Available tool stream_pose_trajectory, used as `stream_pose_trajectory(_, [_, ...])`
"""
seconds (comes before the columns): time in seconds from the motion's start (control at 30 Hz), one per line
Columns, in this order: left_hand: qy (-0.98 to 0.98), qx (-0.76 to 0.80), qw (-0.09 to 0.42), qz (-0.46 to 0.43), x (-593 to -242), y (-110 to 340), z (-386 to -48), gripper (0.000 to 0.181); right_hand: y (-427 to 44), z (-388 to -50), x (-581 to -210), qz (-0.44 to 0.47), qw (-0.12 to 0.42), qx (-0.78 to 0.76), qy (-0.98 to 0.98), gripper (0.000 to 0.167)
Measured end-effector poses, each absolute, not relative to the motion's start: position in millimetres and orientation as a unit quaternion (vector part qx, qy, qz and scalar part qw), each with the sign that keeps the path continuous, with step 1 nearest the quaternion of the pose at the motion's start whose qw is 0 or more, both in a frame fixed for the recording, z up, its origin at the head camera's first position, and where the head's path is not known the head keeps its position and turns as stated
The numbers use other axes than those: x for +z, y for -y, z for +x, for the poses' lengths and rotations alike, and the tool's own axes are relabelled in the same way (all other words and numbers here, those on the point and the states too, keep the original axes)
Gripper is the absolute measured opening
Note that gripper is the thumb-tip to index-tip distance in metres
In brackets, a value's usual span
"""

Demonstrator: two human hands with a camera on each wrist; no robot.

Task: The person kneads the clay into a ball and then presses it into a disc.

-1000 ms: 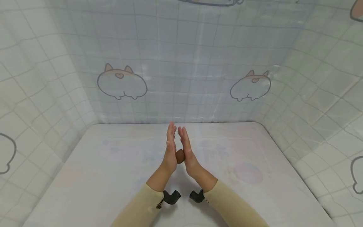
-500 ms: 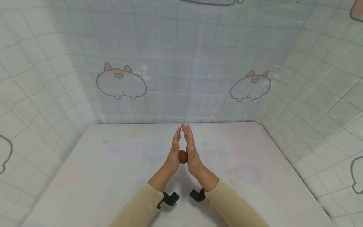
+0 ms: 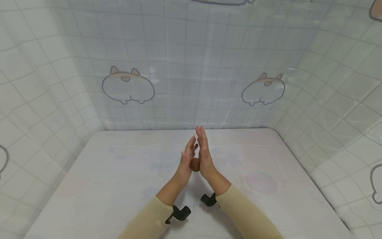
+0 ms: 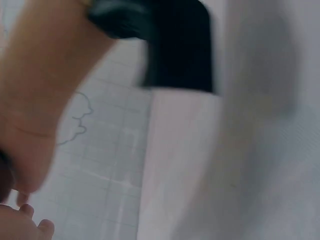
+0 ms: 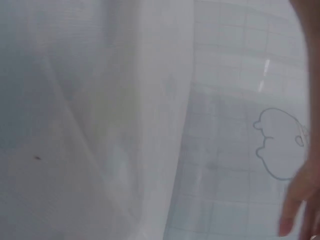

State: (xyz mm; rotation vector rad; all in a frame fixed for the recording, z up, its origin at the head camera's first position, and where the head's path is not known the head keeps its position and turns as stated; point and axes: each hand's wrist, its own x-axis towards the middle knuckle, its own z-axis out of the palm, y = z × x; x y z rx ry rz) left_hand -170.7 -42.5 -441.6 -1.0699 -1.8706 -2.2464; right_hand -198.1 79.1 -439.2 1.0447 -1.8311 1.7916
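Observation:
A small brown ball (image 3: 195,164), perhaps clay or dough, sits between the palms in the head view. My left hand (image 3: 185,166) presses it from the left, fingers mostly straight and pointing forward. From the right, my right hand (image 3: 206,162) presses with straight fingers, its tips farther forward than the left ones. Both palms stand upright above the table. A dark rounded part of the ball (image 4: 5,177) shows at the left edge of the left wrist view. The right wrist view catches only blurred fingers (image 5: 295,200) at its right edge.
A white table (image 3: 119,186) with faint coloured prints lies below. Grid-patterned sheets (image 3: 191,66) with cartoon animals rise at the back and both sides. Black camera mounts, one on the left wrist (image 3: 181,213) and one on the right wrist (image 3: 208,199), jut inward.
My right hand has slid forward while my left has drawn back, with the ball between the palms. The ball has shifted slightly right and looks rounder.

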Motion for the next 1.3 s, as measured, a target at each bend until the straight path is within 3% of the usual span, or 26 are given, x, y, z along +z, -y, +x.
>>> stream_pose_trajectory(0.2, [0.550,-0.768,0.051,-0.323,-431,45,-171,0.083,-76,-194,-444,0.379,0.183,0.619,0.663,0.083])
stream_pose_trajectory(0.67, [0.619,-0.736,0.130,-0.243,-431,45,-180,0.088,-65,-175,-434,0.438,0.175,0.611,0.636,0.086])
stream_pose_trajectory(0.97, [0.679,-0.693,0.114,-0.213,-448,42,-179,0.085,-67,-176,-427,0.409,0.201,0.624,0.635,0.081])
stream_pose_trajectory(1.3, [0.639,-0.695,0.105,-0.313,-444,40,-169,0.088,-71,-190,-431,0.350,0.182,0.642,0.658,0.081])
